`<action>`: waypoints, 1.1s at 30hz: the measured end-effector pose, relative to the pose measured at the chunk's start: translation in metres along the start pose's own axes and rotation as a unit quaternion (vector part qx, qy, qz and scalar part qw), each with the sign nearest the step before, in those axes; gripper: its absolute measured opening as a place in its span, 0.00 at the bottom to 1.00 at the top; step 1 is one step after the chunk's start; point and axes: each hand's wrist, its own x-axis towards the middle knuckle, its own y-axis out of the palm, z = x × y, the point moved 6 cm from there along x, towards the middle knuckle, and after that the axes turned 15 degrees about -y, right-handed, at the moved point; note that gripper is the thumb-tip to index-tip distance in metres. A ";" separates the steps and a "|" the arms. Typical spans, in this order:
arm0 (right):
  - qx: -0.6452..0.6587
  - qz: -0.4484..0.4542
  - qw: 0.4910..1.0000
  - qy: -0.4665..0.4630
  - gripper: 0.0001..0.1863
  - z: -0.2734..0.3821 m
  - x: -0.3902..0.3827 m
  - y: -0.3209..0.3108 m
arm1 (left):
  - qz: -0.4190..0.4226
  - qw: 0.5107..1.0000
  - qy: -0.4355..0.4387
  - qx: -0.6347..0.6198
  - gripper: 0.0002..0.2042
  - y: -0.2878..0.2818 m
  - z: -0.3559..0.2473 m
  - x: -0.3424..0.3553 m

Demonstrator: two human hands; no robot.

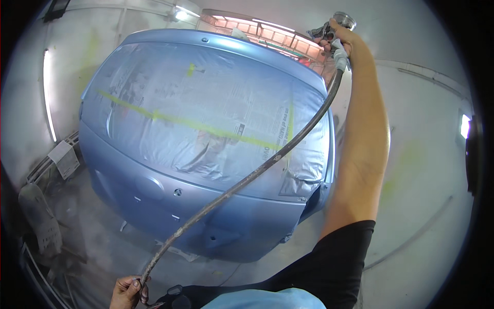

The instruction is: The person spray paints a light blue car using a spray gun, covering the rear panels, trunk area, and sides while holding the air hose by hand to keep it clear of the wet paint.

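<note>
A light blue car rear hatch (206,206) fills the middle of the view, its window masked with newspaper (206,108) and yellow-green tape. My right hand (342,38) is raised at the top right, closed around a spray gun (332,31) near the hatch's upper right corner. A grey, paint-crusted air hose (257,172) runs from the gun down across the hatch. At the bottom left, my left hand (128,291) grips the hose's lower stretch.
White, paint-hazed booth walls surround the car, with vertical strip lights (49,98) on the left and a lamp (464,126) on the right. Paper-wrapped objects (38,216) stand at the left. Ceiling lights (257,26) glow beyond the hatch.
</note>
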 end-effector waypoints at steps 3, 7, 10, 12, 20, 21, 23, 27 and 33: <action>-0.021 -0.050 0.998 0.012 0.31 0.003 0.006 0.021 | 0.022 1.000 -0.014 -0.008 0.18 -0.010 -0.020 0.006; -0.030 -0.084 0.996 0.006 0.30 -0.014 0.023 0.020 | 0.004 1.000 -0.007 -0.019 0.17 -0.024 -0.034 0.023; -0.029 -0.098 0.995 -0.004 0.30 -0.020 0.023 0.018 | 0.036 0.999 0.004 -0.009 0.16 -0.023 -0.047 0.041; -0.032 -0.094 0.995 -0.002 0.30 -0.026 0.019 0.013 | 0.046 0.999 0.013 0.004 0.16 -0.036 -0.042 0.058; -0.163 -0.166 0.972 0.028 0.27 -0.053 0.023 -0.056 | 0.082 0.996 -0.028 0.028 0.14 -0.054 -0.028 0.120; -0.187 -0.194 0.963 0.022 0.27 -0.054 0.023 -0.066 | 0.081 0.996 -0.032 0.028 0.14 -0.052 -0.029 0.125; -0.258 -0.273 0.926 -0.025 0.28 -0.057 0.027 -0.090 | 0.084 0.995 -0.046 0.027 0.13 -0.032 -0.047 0.125; -0.237 -0.200 0.950 0.045 0.27 -0.065 0.036 -0.096 | 0.061 0.994 -0.062 0.060 0.11 -0.048 -0.050 0.139; -0.233 -0.073 0.968 0.062 0.31 -0.066 0.049 -0.001 | 0.134 0.967 -0.165 0.138 0.22 -0.106 -0.041 0.156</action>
